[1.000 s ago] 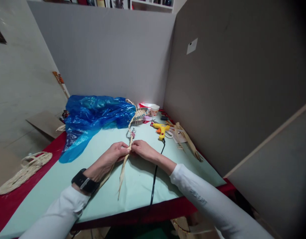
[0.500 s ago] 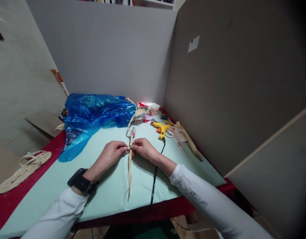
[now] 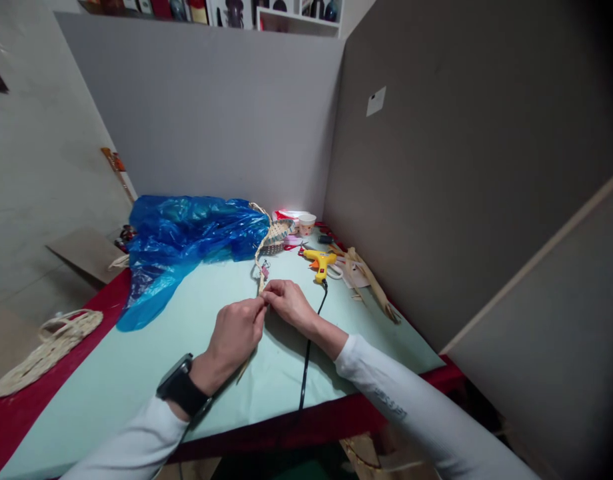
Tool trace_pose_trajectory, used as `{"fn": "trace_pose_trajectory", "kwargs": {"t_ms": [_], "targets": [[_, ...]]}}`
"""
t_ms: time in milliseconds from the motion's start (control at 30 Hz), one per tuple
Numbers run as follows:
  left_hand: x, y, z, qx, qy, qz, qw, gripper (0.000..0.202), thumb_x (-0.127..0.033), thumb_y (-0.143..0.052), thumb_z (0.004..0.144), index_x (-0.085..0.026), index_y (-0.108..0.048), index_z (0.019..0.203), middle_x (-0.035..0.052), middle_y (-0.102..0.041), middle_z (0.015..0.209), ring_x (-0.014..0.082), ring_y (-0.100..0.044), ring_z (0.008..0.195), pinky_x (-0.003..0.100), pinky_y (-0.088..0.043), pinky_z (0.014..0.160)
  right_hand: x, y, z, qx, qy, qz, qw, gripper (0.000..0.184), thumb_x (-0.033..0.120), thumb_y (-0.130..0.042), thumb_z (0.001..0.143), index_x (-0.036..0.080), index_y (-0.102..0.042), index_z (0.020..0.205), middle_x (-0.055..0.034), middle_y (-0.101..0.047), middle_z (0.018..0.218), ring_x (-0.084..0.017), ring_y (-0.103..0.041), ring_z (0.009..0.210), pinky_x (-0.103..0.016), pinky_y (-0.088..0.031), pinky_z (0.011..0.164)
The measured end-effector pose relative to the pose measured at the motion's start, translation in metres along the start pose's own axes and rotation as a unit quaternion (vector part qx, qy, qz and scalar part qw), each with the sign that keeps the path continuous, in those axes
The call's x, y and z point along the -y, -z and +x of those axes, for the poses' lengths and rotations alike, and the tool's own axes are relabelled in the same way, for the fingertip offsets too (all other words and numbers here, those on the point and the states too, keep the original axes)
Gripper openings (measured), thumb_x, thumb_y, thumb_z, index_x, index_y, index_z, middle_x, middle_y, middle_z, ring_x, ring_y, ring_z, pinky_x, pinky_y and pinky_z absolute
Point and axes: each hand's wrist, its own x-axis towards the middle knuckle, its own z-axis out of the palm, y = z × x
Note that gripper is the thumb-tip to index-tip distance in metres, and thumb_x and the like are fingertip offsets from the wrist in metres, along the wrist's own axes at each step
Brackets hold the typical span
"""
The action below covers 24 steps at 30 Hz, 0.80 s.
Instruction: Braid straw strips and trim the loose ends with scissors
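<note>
Where your two hands meet over the pale green tabletop [image 3: 111, 373], the straw strand [image 3: 261, 285] is at your fingertips, near the middle of the work surface. Left hand [image 3: 236, 330]: back to the camera, fingers curled, thumb and index drawn together on the strand; exact contact hidden behind your knuckles. Right hand [image 3: 289, 303]: thumb and forefinger pinched closed on the same spot, touching the left fingertips.

Above your fingers the strand runs away from you, bending up toward the woven basket [image 3: 277, 233]. A loose tip shows below your left hand. Basket lies beside the blue plastic bag [image 3: 191, 230], with the paper cup [image 3: 306, 225] just to its right.

To the right of the strand: yellow glue gun [image 3: 320, 262], its black cable [image 3: 306, 367] passing behind your right wrist; dried husk strips [image 3: 376, 283] beyond. Far left, well apart: woven sole [image 3: 49, 353] on red cloth [image 3: 111, 300].
</note>
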Motion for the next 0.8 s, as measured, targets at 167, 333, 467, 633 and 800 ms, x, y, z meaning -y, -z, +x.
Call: {"fn": "trace_pose_trajectory", "kwargs": {"t_ms": [167, 333, 467, 633, 800], "targets": [[-0.004, -0.006, -0.003, 0.034, -0.034, 0.01, 0.999, 0.026, -0.033, -0.064, 0.096, -0.019, -0.066, 0.118, 0.0086, -0.068, 0.122, 0.0235, -0.068, 0.104, 0.045, -0.057, 0.089, -0.008, -0.005, 0.005, 0.012, 0.002, 0.058, 0.998, 0.034, 0.035, -0.063, 0.097, 0.017, -0.061, 0.126, -0.0093, -0.064, 0.127, -0.025, -0.066, 0.106, -0.045, -0.057, 0.088], [0.009, 0.007, 0.008, 0.013, -0.01, -0.065, 0.998, 0.028, -0.036, -0.064, 0.095, -0.018, -0.067, 0.117, 0.0083, -0.069, 0.12, 0.0235, -0.068, 0.101, 0.044, -0.058, 0.087, -0.015, -0.007, 0.006, 0.036, 0.008, 0.117, 0.992, 0.033, 0.035, -0.063, 0.097, 0.016, -0.062, 0.125, -0.0093, -0.064, 0.125, -0.024, -0.067, 0.104, -0.044, -0.058, 0.087], [0.022, 0.018, 0.027, 0.016, 0.037, -0.176, 0.984, 0.033, -0.036, -0.063, 0.095, -0.017, -0.064, 0.122, 0.0089, -0.067, 0.122, 0.0241, -0.068, 0.101, 0.045, -0.058, 0.085, -0.015, -0.009, 0.007, 0.052, 0.006, 0.142, 0.988, 0.032, 0.035, -0.063, 0.098, 0.016, -0.062, 0.124, -0.0092, -0.065, 0.122, -0.023, -0.067, 0.102, -0.043, -0.058, 0.086], [0.022, 0.011, 0.039, 0.123, 0.057, -0.303, 0.943, 0.034, -0.035, -0.063, 0.096, -0.017, -0.062, 0.124, 0.0094, -0.067, 0.122, 0.0231, -0.069, 0.099, 0.044, -0.059, 0.084, -0.01, -0.007, 0.004, 0.064, 0.005, 0.128, 0.99, 0.031, 0.036, -0.061, 0.099, 0.016, -0.062, 0.123, -0.0084, -0.067, 0.117, -0.021, -0.068, 0.097, -0.041, -0.059, 0.082], [0.024, 0.007, 0.04, 0.16, 0.097, -0.362, 0.913, 0.035, -0.035, -0.063, 0.096, -0.018, -0.062, 0.126, 0.0098, -0.066, 0.124, 0.0239, -0.068, 0.102, 0.045, -0.059, 0.085, -0.004, 0.004, 0.001, 0.068, -0.011, 0.033, 0.997, 0.031, 0.035, -0.062, 0.098, 0.016, -0.062, 0.123, -0.0087, -0.066, 0.119, -0.021, -0.068, 0.098, -0.041, -0.059, 0.083]]}}
